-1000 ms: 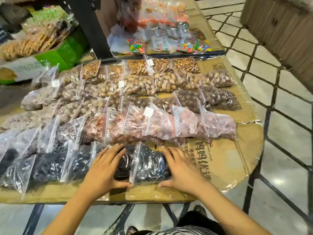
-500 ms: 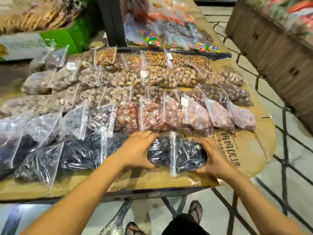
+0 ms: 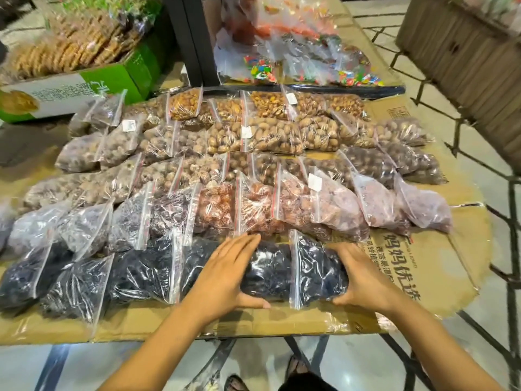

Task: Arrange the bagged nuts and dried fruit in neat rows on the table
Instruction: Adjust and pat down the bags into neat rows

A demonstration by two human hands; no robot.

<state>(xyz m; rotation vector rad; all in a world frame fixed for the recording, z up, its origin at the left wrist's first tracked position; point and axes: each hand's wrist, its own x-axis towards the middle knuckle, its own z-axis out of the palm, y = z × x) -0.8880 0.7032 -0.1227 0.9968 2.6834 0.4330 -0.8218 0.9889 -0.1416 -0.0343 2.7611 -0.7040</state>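
The bag of dark dried fruit [image 3: 318, 273] is a clear zip pouch, glossy and crinkled, packed with near-black pieces, its seal strip running upright along its left edge; it lies at the right end of the front row [image 3: 112, 277] of similar dark bags, on the cardboard-covered table [image 3: 282, 323]. The right hand [image 3: 363, 275] cups its right side, fingers spread over the top and thumb tucked under the near edge; the left hand [image 3: 225, 275] lies open and flat on the neighbouring dark bag [image 3: 267, 272] just to the left, thumb along that bag's near edge. Behind sit rows of reddish fruit [image 3: 282, 210] and brown nuts [image 3: 270, 136], bags overlapping; bare cardboard lies to the right of the held bag and along the near edge; the table's rim curves away on the right.
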